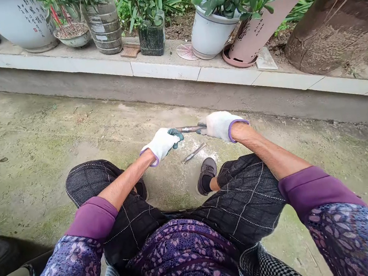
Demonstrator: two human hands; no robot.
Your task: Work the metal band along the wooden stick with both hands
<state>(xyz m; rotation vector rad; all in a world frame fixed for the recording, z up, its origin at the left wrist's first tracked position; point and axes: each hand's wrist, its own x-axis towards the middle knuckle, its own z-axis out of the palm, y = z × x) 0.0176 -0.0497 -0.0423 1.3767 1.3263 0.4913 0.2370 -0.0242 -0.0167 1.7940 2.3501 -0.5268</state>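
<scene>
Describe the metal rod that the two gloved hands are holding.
The metal rod looks thin, grey-brown and dull, perhaps rusty. It lies roughly level above the concrete ground. The left hand grips one end, the right hand the other, both in white gloves; only its middle shows.

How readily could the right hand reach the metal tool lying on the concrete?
Probably yes: the metal tool lies uncovered just below the right hand, though that hand grips the metal rod with the left hand.
</scene>
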